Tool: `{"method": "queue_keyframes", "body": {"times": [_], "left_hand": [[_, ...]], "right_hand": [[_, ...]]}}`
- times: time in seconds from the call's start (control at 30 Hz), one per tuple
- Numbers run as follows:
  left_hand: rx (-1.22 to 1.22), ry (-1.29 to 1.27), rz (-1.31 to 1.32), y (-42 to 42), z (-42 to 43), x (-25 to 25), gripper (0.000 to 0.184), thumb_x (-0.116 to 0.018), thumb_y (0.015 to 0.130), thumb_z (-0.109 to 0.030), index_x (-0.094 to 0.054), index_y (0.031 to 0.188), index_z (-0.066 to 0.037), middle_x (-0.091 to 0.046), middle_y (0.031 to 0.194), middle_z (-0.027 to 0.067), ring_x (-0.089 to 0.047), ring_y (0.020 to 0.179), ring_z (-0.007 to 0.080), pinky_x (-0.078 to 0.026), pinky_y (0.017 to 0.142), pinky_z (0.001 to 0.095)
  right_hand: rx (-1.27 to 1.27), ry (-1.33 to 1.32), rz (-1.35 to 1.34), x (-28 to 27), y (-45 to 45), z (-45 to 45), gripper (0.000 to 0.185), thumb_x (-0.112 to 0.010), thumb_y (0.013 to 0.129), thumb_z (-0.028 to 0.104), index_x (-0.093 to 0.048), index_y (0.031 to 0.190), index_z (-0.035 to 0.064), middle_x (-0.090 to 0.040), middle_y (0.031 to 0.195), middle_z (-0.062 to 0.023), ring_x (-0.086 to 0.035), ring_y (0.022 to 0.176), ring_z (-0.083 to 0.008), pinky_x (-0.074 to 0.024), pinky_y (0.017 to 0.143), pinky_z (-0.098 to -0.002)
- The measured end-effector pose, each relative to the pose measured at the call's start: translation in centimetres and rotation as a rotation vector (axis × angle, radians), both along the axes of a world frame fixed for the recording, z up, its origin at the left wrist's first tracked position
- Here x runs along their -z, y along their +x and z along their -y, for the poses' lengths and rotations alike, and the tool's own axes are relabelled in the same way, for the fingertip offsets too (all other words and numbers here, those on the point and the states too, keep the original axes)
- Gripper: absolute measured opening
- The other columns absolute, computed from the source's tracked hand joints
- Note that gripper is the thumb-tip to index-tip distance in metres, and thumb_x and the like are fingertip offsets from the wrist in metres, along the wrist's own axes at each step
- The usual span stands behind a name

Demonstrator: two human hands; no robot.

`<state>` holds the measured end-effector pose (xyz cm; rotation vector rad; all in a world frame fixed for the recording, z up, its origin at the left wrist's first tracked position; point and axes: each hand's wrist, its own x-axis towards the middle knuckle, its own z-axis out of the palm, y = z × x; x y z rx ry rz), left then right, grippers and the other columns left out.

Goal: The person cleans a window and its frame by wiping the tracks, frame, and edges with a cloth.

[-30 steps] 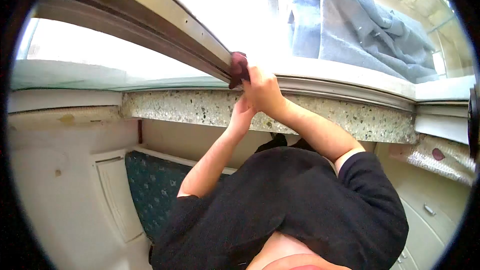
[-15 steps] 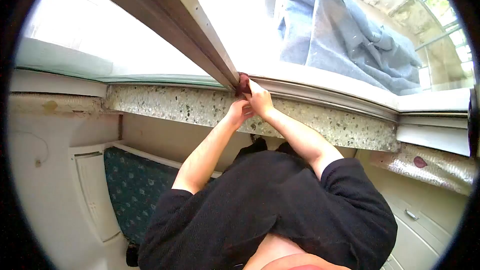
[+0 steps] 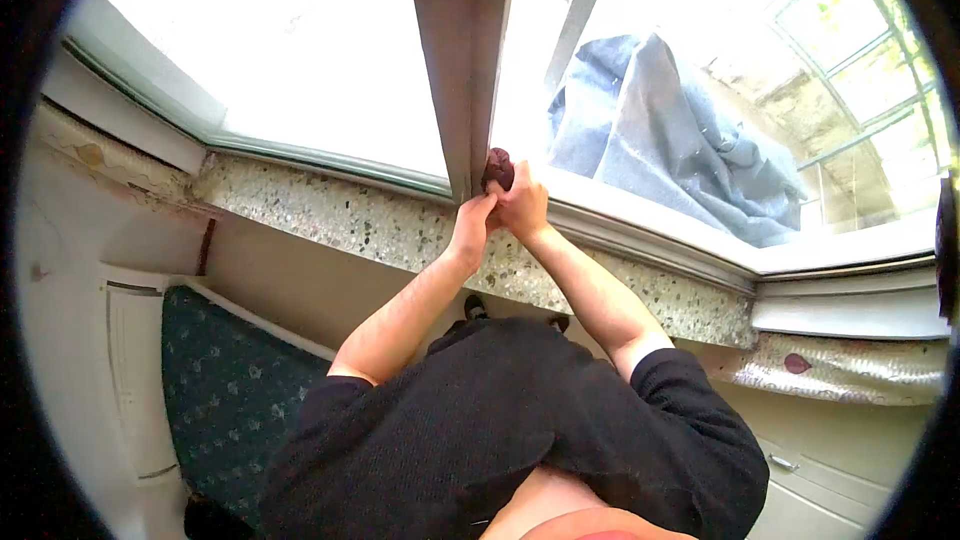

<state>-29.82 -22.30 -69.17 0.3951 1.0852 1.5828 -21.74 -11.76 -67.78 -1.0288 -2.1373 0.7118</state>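
A dark red cloth is bunched against the foot of the upright window frame, just above the sill track. My right hand is closed on the cloth, its fingers wrapped round the lower part. My left hand touches my right hand from the left, close to the frame's bottom corner. Its fingers are drawn together and partly hidden, so what they hold, if anything, cannot be made out.
Under my hands runs a speckled stone sill. Metal window tracks extend to the right. Beyond the glass lies a grey-blue cloth. A dark green patterned panel is at lower left, and a white drawer front at lower right.
My view has turned, so the window frame now stands more upright. My left hand has come up against my right hand, its fingers less spread. The red cloth stays at the frame's foot.
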Motion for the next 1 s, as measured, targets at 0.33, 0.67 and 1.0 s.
{"method": "queue_keyframes", "body": {"times": [0.33,0.67,1.0], "left_hand": [[0.021,0.661,-0.112,-0.8,1.9,-23.2,0.069,-0.047,0.092,-0.007,-0.029,0.156,0.009,-0.042,0.157,0.0206,-0.042,0.145,0.0303,-0.037,0.117,0.0474],[0.057,0.929,-0.868,-2.3,3.1,-37.2,0.079,-0.053,0.093,0.0,-0.013,0.162,0.007,-0.017,0.167,0.0308,-0.02,0.157,0.0375,-0.026,0.125,0.0483],[-0.334,0.991,-1.391,-2.1,-0.8,-48.7,0.079,-0.061,0.089,-0.007,-0.026,0.158,0.004,-0.034,0.16,0.0291,-0.033,0.15,0.0442,-0.03,0.123,0.048]], "right_hand": [[-0.053,0.663,-0.443,-23.4,-1.8,-0.9,0.054,-0.089,0.072,0.016,-0.052,0.11,0.0055,-0.065,0.092,-0.0175,-0.068,0.079,-0.0388,-0.0544,0.067,-0.0463],[0.118,1.018,-0.484,-43.8,-3.7,-0.8,0.043,-0.082,0.076,0.016,-0.054,0.107,0.0043,-0.067,0.09,-0.016,-0.071,0.079,-0.0369,-0.0577,0.066,-0.0441],[0.287,1.276,-0.429,-61.4,-4.6,0.3,0.039,-0.074,0.09,0.016,-0.058,0.121,-0.0013,-0.068,0.109,-0.0197,-0.07,0.099,-0.0357,-0.0589,0.082,-0.0457]]}}
